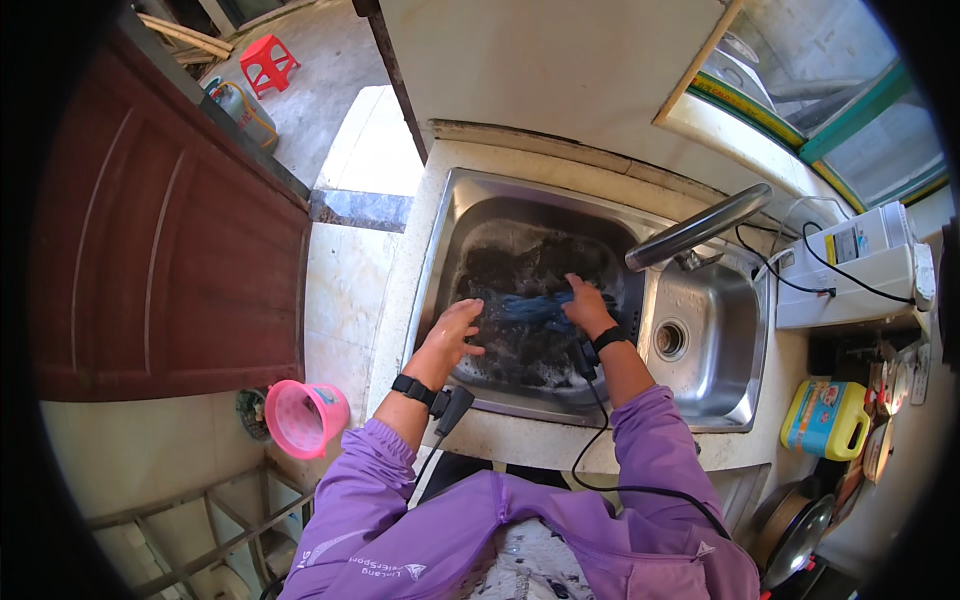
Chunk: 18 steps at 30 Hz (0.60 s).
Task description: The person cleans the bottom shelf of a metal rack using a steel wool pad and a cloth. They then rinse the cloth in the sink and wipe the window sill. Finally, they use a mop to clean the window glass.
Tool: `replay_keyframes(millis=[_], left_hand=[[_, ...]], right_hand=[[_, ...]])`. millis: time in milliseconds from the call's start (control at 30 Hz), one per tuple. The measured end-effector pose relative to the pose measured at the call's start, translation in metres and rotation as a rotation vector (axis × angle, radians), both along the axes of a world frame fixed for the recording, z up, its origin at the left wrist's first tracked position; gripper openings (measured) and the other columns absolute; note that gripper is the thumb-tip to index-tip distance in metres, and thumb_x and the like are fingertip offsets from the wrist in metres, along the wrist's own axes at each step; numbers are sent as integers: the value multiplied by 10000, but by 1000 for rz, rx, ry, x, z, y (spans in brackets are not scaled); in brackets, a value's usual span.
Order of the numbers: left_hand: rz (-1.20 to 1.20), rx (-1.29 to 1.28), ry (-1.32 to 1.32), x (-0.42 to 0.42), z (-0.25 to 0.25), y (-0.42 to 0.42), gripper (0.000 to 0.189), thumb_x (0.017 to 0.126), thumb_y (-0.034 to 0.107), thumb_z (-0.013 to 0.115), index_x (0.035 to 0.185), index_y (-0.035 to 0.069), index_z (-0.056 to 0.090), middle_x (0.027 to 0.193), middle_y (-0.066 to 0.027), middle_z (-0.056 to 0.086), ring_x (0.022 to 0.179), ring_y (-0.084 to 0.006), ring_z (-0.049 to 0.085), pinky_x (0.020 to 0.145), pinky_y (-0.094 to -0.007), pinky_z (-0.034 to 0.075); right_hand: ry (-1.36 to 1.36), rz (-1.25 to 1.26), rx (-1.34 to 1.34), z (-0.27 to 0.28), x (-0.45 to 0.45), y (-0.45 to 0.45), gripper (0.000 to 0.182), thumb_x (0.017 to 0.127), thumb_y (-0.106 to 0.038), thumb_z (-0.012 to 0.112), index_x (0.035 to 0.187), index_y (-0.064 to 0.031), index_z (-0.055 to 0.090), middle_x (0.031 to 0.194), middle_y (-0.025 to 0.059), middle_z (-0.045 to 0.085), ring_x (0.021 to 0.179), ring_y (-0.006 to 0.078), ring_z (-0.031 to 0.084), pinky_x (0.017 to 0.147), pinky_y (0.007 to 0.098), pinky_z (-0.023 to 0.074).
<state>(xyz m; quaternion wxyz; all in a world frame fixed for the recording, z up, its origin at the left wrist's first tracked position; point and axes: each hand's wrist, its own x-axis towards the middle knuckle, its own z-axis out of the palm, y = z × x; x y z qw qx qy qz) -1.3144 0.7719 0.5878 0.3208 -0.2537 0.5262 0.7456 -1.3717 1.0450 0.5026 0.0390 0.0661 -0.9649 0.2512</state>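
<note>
Before me is the large left basin of a stainless steel sink (450,225), holding dark, sudsy water (517,349). A blue cloth (525,309) lies stretched across the middle of it, partly under the surface. My left hand (454,330) is over the basin's left side, its fingers spread and nothing in them. At the cloth's right end is my right hand (589,306), index finger extended and the other fingers partly curled. Whether those fingers grip the cloth is hidden. Dark shapes in the water, perhaps more cloth, are unclear.
A faucet (697,229) arches over the divider beside a small right basin (716,315). Cables run from both wrist straps. At right stand a white appliance (847,262) and a yellow jug (825,418). A pink bucket (307,417) is at lower left, near a brown door (172,225).
</note>
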Motion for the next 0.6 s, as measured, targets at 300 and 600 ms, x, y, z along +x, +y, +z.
replay_keyframes(millis=[300, 600], left_hand=[[80, -11, -45, 3, 11, 31, 857, 799, 587, 575, 1412, 104, 221, 1415, -241, 189, 1289, -484, 213, 872, -602, 408], [462, 284, 21, 9, 19, 52, 207, 902, 235, 510, 1001, 63, 572, 910, -76, 611, 788, -190, 617, 685, -309, 522]], right_hand=[[-795, 97, -1056, 129, 29, -63, 130, 828, -174, 620, 936, -102, 607, 729, -31, 552, 568, 46, 478, 451, 196, 373], [-241, 123, -871, 145, 56, -102, 209, 803, -203, 681, 901, -78, 546, 798, 2, 560, 672, 81, 505, 576, 221, 425]])
